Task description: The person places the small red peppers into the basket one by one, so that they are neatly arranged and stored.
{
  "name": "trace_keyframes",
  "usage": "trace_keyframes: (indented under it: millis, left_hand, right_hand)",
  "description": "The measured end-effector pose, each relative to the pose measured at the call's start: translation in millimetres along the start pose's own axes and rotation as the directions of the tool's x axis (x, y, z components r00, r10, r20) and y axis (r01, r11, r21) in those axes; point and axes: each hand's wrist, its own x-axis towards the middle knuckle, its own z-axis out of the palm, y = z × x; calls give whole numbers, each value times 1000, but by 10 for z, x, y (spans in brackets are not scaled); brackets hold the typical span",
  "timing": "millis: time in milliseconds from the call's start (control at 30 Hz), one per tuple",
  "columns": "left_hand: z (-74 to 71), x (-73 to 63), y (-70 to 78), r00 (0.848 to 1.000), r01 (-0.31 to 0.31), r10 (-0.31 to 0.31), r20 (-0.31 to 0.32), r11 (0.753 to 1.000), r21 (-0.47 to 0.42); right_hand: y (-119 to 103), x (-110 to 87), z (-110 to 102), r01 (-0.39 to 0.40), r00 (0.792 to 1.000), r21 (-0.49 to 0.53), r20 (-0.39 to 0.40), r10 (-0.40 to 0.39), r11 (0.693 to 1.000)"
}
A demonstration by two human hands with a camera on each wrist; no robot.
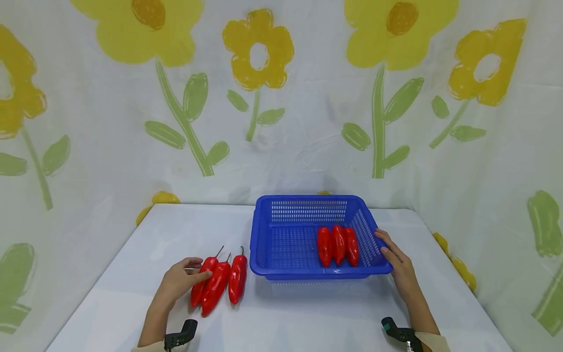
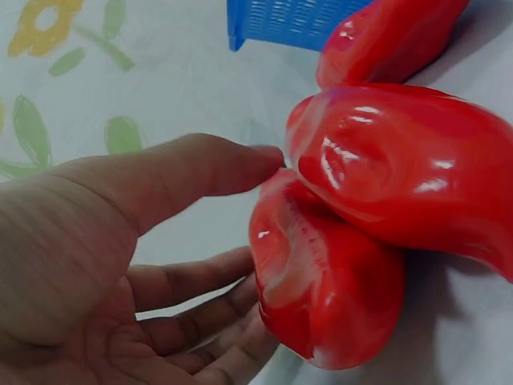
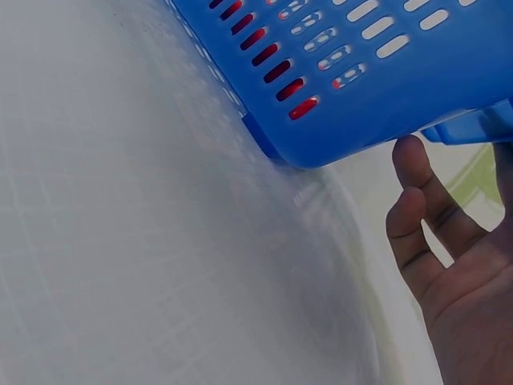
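Observation:
Three glossy red chili peppers lie side by side on the table: a left one (image 1: 196, 296), a middle one (image 1: 215, 289) and a right one (image 1: 238, 279). My left hand (image 1: 178, 281) is at the left pepper, thumb reaching over toward the middle one. In the left wrist view its fingers (image 2: 188, 281) are loosely bent beside that pepper (image 2: 329, 281), not closed round it. A blue plastic basket (image 1: 321, 272) holds three more red peppers (image 1: 338, 244) on its right side. My right hand (image 1: 402, 271) grips the basket's right rim, some fingers (image 3: 413, 164) under it.
The white table (image 1: 308, 322) runs back to a hanging cloth (image 1: 303, 107) printed with yellow flowers. More of this cloth flanks both sides. The basket stands near the table's back edge, right of the loose peppers.

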Motion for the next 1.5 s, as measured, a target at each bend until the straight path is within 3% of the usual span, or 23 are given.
trace_keyframes:
  millis: [367,800,1200,1500]
  left_hand:
    - [25,14,-34,1000,16,-16,13,1000,17]
    - [-52,10,45,998,-6,8,-58,1000,27]
    - [-95,-49,45,995,48,-51,-81,998,-45]
    - [-110,-66,89,990,57,-68,-124,994,-97]
  right_hand:
    - [22,-17,11,-8,1000,-6,-9,8,1000]
    - [4,-44,-3,-12,1000,-1,-29,12,1000]
    - [-56,75,17,0,1000,-14,-2,0,1000]
    - [-24,20,3,-27,1000,1,-3,27,1000]
